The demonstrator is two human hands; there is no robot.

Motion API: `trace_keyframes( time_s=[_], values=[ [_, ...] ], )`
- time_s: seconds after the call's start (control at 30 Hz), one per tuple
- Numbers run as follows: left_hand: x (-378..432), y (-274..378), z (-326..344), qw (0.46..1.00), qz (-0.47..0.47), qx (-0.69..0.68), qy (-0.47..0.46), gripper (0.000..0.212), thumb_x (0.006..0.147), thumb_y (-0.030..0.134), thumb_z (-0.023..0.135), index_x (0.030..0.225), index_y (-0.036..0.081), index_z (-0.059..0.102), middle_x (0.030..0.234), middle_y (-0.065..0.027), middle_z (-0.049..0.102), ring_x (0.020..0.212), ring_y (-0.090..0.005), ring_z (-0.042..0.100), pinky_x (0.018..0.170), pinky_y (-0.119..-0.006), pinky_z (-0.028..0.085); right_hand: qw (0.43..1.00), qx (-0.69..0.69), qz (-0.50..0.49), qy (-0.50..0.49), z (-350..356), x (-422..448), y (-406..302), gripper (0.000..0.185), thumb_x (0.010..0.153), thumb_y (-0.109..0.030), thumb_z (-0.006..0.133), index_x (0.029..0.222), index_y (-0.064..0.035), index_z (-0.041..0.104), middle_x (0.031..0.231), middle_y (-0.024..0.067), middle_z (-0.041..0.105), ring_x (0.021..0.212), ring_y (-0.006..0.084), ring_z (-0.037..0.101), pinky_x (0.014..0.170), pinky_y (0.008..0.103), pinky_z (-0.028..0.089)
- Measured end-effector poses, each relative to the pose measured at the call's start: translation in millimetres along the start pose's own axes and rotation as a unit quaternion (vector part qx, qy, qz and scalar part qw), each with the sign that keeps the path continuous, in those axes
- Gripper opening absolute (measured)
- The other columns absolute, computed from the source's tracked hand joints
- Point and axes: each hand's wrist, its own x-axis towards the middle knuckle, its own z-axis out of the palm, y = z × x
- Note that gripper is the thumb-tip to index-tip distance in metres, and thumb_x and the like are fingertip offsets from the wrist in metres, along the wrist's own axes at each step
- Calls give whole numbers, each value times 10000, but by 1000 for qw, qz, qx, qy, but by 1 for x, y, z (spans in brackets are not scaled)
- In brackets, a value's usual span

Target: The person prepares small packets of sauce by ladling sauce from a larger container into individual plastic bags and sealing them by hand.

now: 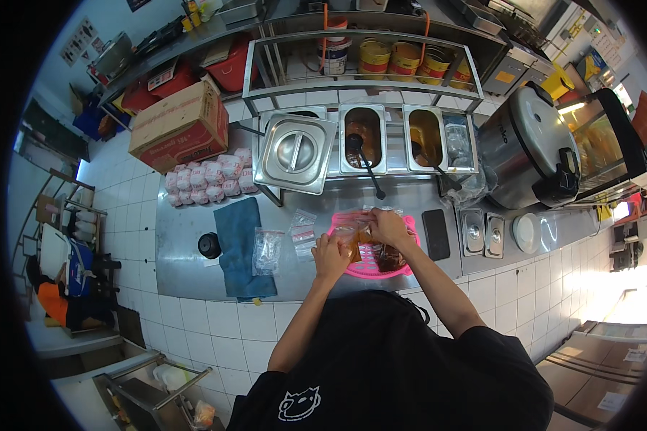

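Over a pink plastic basket (365, 273), my left hand (330, 261) grips the side of a small clear zip bag of orange-brown sauce (352, 250). My right hand (392, 229) pinches the top of a sauce bag (364, 234) just beside it; whether these are one bag or two is hard to tell. A zip bag of dark brown sauce (388, 258) lies in the basket under my right wrist. Left of the basket are flat empty zip bags (303, 235) and a clear pack of bags (268, 252).
Beyond the basket, steel pans of sauce (362, 137) hold black ladles (367, 175), beside a pan lid (295, 153). A blue cloth (242, 248), black cup (209, 245), wrapped bundles (210, 178) and carton (180, 126) sit leftward. Rightward are a phone (435, 234) and large cooker (534, 145).
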Motion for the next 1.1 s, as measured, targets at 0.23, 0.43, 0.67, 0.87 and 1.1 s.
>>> trace_keyframes(
  time_s=[0.23, 0.43, 0.67, 0.87, 1.1],
  values=[
    [-6, -10, -10, 996, -9, -89, -21, 143, 846, 147, 686, 963, 88, 627, 974, -109, 570, 968, -336, 571, 797, -501, 431, 993, -102, -32, -48, -4, -13, -14, 605, 753, -249, 711, 1268, -9, 504, 1204, 249, 590, 1036, 421, 653, 829, 522, 558],
    [-1, -21, -6, 991, -34, -119, 48, 149, 849, 143, 673, 992, 116, 642, 996, -99, 570, 997, -331, 562, 813, -519, 429, 995, -96, 39, -4, 17, -21, -18, 586, 774, -186, 696, 1277, -2, 459, 1287, 290, 474, 1074, 474, 609, 813, 508, 589],
    [10, -88, -42, 991, 1, 123, 55, 293, 786, 128, 706, 1078, 145, 682, 1108, -110, 584, 1104, -335, 523, 889, -517, 395, 988, 13, -28, 152, 6, -59, -32, 521, 817, -165, 670, 1267, -6, 460, 1238, 281, 458, 1010, 498, 602, 766, 530, 568],
    [12, -103, -30, 984, 31, 152, 84, 136, 779, 132, 713, 913, 119, 728, 1102, -88, 613, 1077, -332, 532, 894, -504, 396, 990, 110, -25, 82, -8, -98, -31, 446, 861, -175, 659, 1258, -48, 501, 1218, 231, 464, 974, 432, 611, 775, 497, 554],
    [10, -96, -49, 988, 40, 105, 108, 99, 760, 95, 714, 824, 60, 648, 980, -76, 640, 1031, -323, 550, 889, -505, 401, 981, 164, 18, 105, -27, -120, -31, 326, 866, -169, 659, 1161, -61, 574, 1130, 181, 527, 931, 374, 627, 821, 461, 537]
  ],
)
